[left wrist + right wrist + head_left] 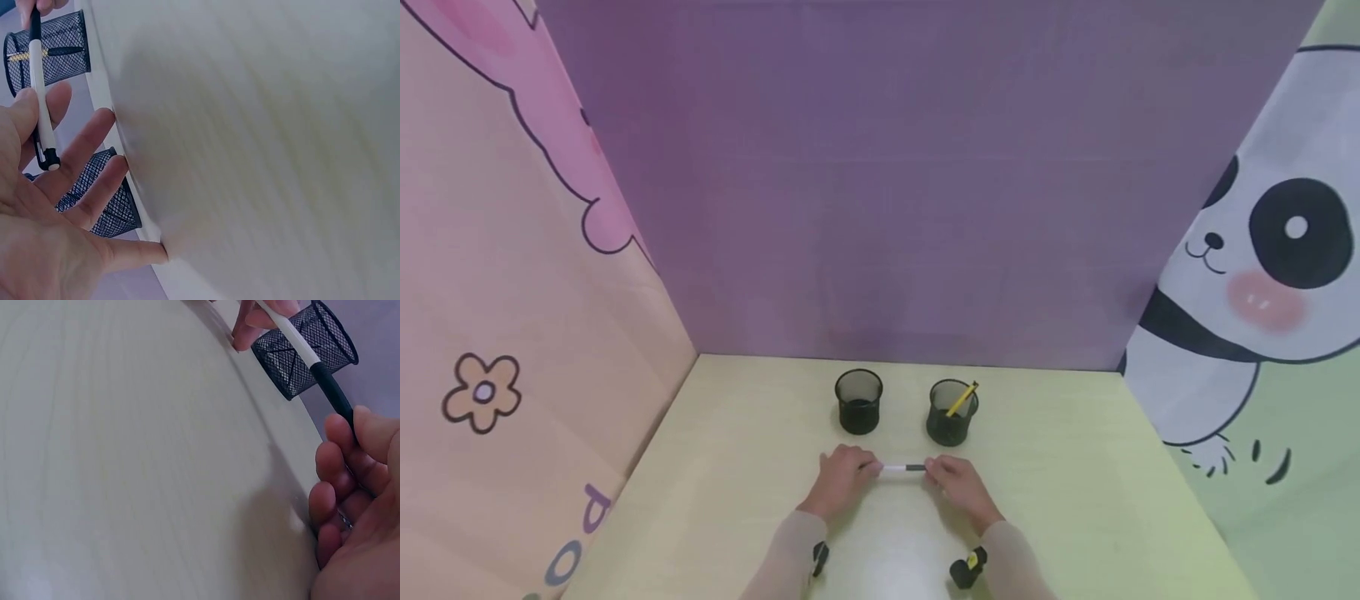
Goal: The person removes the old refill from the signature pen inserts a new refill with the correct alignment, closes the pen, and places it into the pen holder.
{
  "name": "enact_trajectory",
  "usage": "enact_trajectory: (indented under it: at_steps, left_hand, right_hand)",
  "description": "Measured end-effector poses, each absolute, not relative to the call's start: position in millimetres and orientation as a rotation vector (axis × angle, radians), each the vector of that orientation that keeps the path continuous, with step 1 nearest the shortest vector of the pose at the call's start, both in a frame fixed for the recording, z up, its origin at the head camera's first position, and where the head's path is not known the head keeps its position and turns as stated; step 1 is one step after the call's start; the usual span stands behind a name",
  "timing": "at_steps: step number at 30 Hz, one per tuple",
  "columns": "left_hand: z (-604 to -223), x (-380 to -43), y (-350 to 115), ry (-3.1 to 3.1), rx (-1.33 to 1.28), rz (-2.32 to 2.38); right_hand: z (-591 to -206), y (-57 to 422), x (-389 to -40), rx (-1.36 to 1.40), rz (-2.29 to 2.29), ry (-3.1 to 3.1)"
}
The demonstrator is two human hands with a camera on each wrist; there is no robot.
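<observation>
A white click pen with a black grip section [893, 467] is stretched level between the two hands, just above the table. My left hand [844, 479] pinches its clip end between thumb and index finger; in the left wrist view the other fingers [94, 134] spread out with their tips at the table surface. At the black end, my right hand [958, 487] pinches the pen with thumb and forefinger, its remaining fingers [324, 503] curled. The pen's tip is hidden inside the right hand's grasp.
Beyond the hands stand two black mesh pen cups, a left one [859, 415] and a right one [947, 427]. A yellow pencil-like stick [962, 399] leans out of the right cup. A purple wall panel [895, 208] rises behind the pale table [737, 433].
</observation>
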State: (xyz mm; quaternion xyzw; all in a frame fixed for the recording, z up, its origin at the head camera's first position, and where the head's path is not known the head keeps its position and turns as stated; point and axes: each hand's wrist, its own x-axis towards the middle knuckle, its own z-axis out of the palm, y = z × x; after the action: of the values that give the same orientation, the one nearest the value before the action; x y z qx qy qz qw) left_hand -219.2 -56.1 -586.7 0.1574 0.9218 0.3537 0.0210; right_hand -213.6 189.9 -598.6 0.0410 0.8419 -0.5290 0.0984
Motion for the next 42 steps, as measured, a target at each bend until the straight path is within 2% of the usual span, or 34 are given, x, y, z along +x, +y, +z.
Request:
enact_trajectory:
  at_steps: [28, 42]
  left_hand:
    - [-574.4, -221.9, -57.2, 2.791, 0.551, 1.153]
    - [-564.1, -219.3, -63.1, 2.657, 0.544, 1.239]
  right_hand:
    - [-589.8, 177.6, -206.5, 0.195, -1.672, 2.615]
    - [-582.5, 172.0, -201.6, 0.111, -1.698, 2.707]
